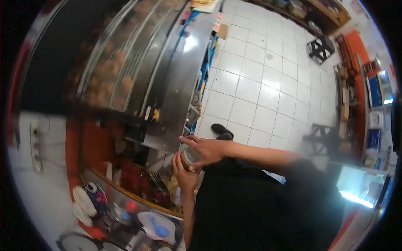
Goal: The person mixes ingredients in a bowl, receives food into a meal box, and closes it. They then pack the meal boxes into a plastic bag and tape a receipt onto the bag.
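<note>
A small round container (190, 157) with a pale lid is held in front of the body, beside the near corner of the steel counter (169, 92). My left hand (184, 172) is wrapped round its side from below. Over its top lies my right hand (206, 151), palm down, with the thumb at the rim and the index finger reaching toward the counter. The container's contents are hidden.
A glass display case (121, 62) with brown food stands at the upper left. Below are a shelf with red packets (142, 184), a blue spoon (159, 227) and white shoes (83, 201). Dark stools (320, 49) stand on the tiled floor (268, 83) at right.
</note>
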Demonstrator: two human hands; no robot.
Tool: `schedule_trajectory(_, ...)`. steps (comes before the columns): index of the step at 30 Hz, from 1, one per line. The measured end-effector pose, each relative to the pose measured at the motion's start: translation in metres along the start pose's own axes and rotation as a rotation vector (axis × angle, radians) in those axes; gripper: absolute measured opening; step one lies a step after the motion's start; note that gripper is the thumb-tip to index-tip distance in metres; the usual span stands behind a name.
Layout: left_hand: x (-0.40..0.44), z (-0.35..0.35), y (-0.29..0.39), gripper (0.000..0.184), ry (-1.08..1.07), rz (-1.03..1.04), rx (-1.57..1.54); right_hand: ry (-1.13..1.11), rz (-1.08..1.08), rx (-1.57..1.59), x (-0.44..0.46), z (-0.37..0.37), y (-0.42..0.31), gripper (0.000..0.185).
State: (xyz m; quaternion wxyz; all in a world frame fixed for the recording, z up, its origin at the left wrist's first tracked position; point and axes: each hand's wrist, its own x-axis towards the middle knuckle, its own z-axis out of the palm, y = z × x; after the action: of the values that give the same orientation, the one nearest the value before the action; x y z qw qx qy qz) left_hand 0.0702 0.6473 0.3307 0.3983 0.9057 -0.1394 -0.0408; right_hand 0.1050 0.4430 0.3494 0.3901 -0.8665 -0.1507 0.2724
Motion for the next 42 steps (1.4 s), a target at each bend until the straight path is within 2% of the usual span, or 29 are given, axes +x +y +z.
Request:
schedule_trajectory(2,0.052,0.037,0.029,0.094,-0.082,0.005,-0.043,0.173,-0.139,0.165,-0.016,-0.039,0.034,0.100)
schedule_trajectory(3,0.080,0.058,0.044,0.098,-0.139,0.007,-0.098,0.207,0.041,0.224,-0.022,-0.057,0.051,0.091)
schedule_trajectory(4,0.108,0.086,0.057,0.098,-0.175,0.014,-0.087,0.225,0.058,0.254,-0.026,-0.077,0.079,0.091)
schedule_trajectory(6,0.158,0.141,0.077,0.102,-0.241,0.098,-0.141,0.294,0.347,0.328,-0.027,-0.116,0.137,0.089)
schedule_trajectory(7,0.180,0.169,0.092,0.105,-0.220,0.087,-0.262,0.338,0.360,0.342,-0.020,-0.131,0.180,0.088)
schedule_trajectory(8,0.200,0.197,0.093,0.105,-0.225,0.089,-0.257,0.341,0.360,0.349,-0.006,-0.149,0.229,0.088)
schedule_trajectory(10,0.201,0.222,0.072,0.097,-0.624,-0.067,-0.048,0.600,0.436,0.362,0.021,-0.164,0.307,0.091)
schedule_trajectory(12,0.195,0.232,0.054,0.078,-0.952,-0.430,-0.119,0.743,0.468,0.382,0.074,-0.187,0.376,0.090)
schedule_trajectory(14,0.156,0.222,0.024,0.070,-0.994,-0.659,0.013,0.805,0.429,0.295,0.133,-0.216,0.418,0.088)
schedule_trajectory(16,0.133,0.197,0.029,0.067,-0.857,-0.892,0.021,0.953,0.257,0.164,0.201,-0.231,0.452,0.076)
schedule_trajectory(17,0.116,0.186,0.026,0.065,-0.848,-0.955,0.067,0.942,0.250,0.184,0.233,-0.241,0.470,0.076)
schedule_trajectory(18,0.088,0.171,0.019,0.063,-0.838,-1.020,0.113,0.790,0.232,-0.081,0.264,-0.250,0.486,0.069)
schedule_trajectory(19,0.019,0.156,-0.015,0.061,-0.707,-1.031,-0.063,0.635,0.201,-0.347,0.291,-0.255,0.499,0.063)
schedule_trajectory(20,-0.044,0.143,-0.045,0.058,-0.585,-1.029,-0.243,0.630,0.182,-0.336,0.317,-0.254,0.511,0.063)
schedule_trajectory(22,-0.016,0.143,-0.012,0.057,-0.627,-1.224,-0.006,0.704,0.092,-0.313,0.370,-0.240,0.534,0.063)
schedule_trajectory(23,-0.003,0.142,-0.001,0.057,-0.639,-1.307,0.056,0.609,0.176,-0.353,0.388,-0.229,0.542,0.066)
schedule_trajectory(27,0.051,0.136,0.022,0.056,-0.638,-1.485,0.140,0.510,0.202,-0.343,0.409,-0.242,0.549,0.065)
schedule_trajectory(33,0.094,0.129,0.023,0.054,-0.611,-1.588,0.146,0.566,0.201,-0.233,0.416,-0.219,0.578,0.062)
schedule_trajectory(38,0.097,0.120,0.026,0.053,-0.571,-1.640,0.112,0.604,0.177,-0.068,0.400,-0.208,0.589,0.059)
schedule_trajectory(40,0.093,0.116,0.029,0.053,-0.549,-1.655,0.087,0.667,0.142,0.099,0.381,-0.196,0.586,0.058)
schedule_trajectory(42,0.084,0.115,0.031,0.053,-0.515,-1.652,0.050,0.757,0.075,0.404,0.345,-0.172,0.582,0.057)
